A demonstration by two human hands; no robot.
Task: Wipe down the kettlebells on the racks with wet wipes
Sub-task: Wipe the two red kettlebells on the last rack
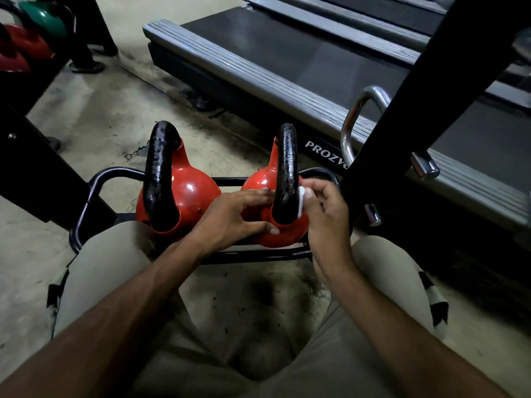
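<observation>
Low black tubular steel rack [94, 182] holds two glossy red kettlebells: working kettlebell [258, 182] at 3 o'clock of its twin [192, 191]. Left hand [230, 216] flat, steadying it. Right hand [324, 214] pinches white wet wipe [301, 201] against the handle's 3 o'clock side. Next, probably: sweep the wipe over the arch.

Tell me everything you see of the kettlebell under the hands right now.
This kettlebell has a glossy red body and a thick black handle. It stands upright on the low black rack, right of a matching kettlebell. The left hand rests spread on its body; the right hand pinches a white wipe against the handle's side.
</observation>
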